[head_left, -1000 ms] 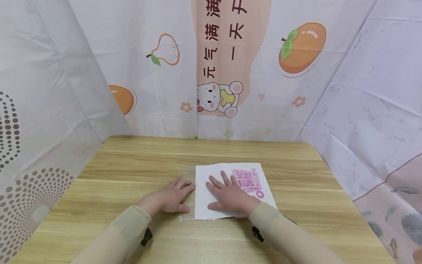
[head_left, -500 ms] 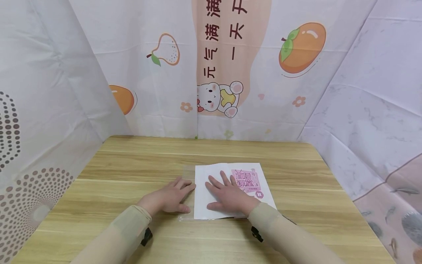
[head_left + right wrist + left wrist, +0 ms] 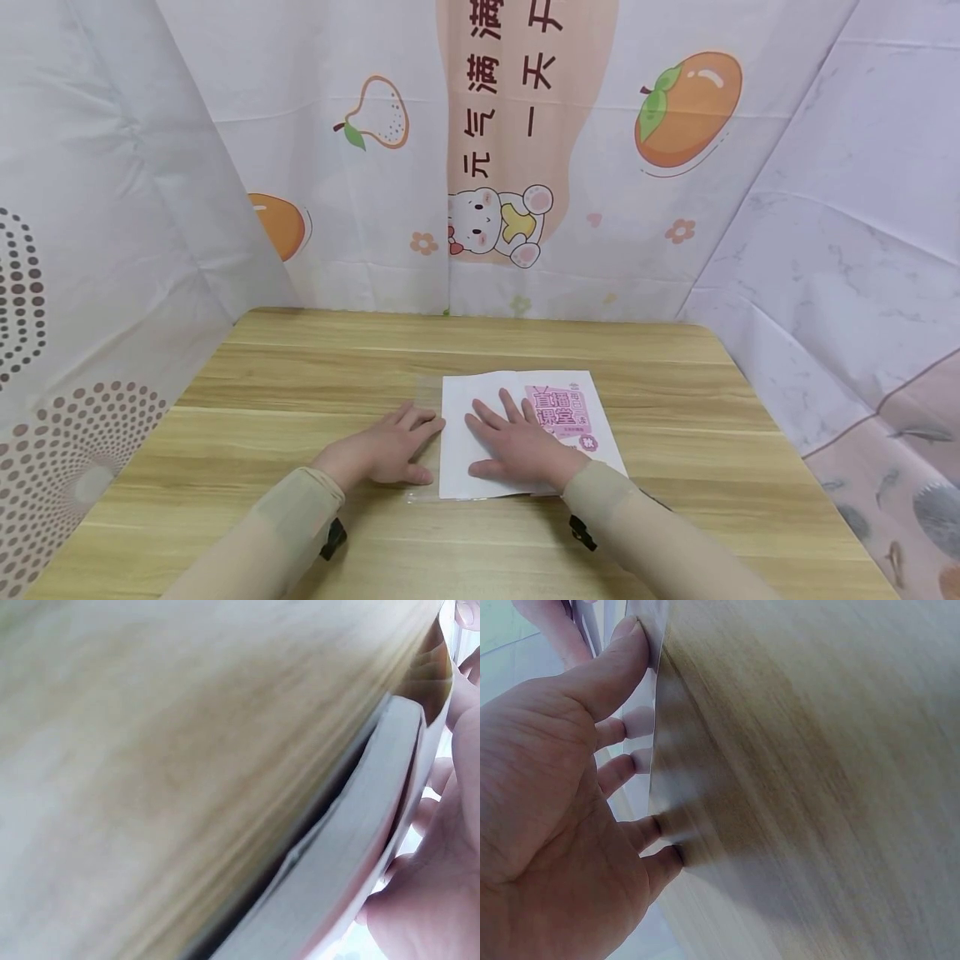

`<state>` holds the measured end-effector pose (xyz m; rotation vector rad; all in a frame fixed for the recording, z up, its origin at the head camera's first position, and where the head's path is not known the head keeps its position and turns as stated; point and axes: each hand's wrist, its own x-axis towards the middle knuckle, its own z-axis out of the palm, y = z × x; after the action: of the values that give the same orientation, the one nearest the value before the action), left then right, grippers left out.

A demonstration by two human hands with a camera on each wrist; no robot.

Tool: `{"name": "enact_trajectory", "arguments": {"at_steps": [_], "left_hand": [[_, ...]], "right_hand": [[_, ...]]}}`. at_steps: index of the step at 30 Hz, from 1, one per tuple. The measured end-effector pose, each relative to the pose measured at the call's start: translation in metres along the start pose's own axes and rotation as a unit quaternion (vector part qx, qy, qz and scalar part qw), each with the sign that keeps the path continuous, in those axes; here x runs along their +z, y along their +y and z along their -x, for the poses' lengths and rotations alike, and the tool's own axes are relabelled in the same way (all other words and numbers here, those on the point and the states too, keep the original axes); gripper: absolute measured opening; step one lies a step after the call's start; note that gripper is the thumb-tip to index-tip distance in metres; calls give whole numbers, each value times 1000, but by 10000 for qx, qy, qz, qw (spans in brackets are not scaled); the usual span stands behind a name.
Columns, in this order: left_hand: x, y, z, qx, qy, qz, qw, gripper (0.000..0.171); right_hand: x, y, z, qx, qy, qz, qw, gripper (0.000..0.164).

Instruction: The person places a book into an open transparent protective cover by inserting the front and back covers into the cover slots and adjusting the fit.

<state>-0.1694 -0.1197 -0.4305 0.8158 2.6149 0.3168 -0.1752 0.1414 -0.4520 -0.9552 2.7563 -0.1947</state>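
A book with a pink-printed white cover (image 3: 600, 412) lies mid-table, a plain white sheet (image 3: 455, 458) spread over its left part. My right hand (image 3: 521, 450) rests on the white sheet, fingers spread, its wrist across the printed cover. In the right wrist view the book's thick page block (image 3: 322, 847) shows beneath that hand. Clear plastic film (image 3: 430, 392) sticks out past the sheet's left edge. On this film my left hand (image 3: 393, 446) presses with its fingertips and thumb, right beside the sheet. The left wrist view has its fingertips (image 3: 671, 859) touching down along the film's edge.
Everything lies on a wood-grain table (image 3: 315, 358). Printed curtains (image 3: 375, 208) hang behind it and on both sides. A black device (image 3: 333, 539) is strapped under the left wrist, and another black device (image 3: 582, 533) under the right.
The book and white sheet have slid slightly left together with my right hand, narrowing the strip of film beside my left hand. The left hand has stayed in place.
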Motion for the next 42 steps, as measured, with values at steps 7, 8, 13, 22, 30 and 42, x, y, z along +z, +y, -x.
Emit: {"name": "enact_trajectory", "arguments": {"at_steps": [7,8,13,22,30,42], "left_hand": [[2,-3,-1,1,25,-14,10000,79],[2,-3,-1,0,27,-11,10000,79],[1,-2,0,25,16,-3,10000,78],[6,-8,-3,120,43,-53,9999,81],[12,-13,-7,136,130,-130,9997,80],[-1,0,1,31,6,-57,10000,78]], "right_hand": [[-3,-3,1,-5,-22,-43,10000,79],[-3,-2,1,-1,-23,-37,10000,79],[-1,-1,0,10,-6,8,10000,79],[-4,1,2,-68,-86,-141,9998,79],[-11,10,6,-243,-280,-323,9988,78],[-15,25,13,-240,-299,-573,9976,74]]}}
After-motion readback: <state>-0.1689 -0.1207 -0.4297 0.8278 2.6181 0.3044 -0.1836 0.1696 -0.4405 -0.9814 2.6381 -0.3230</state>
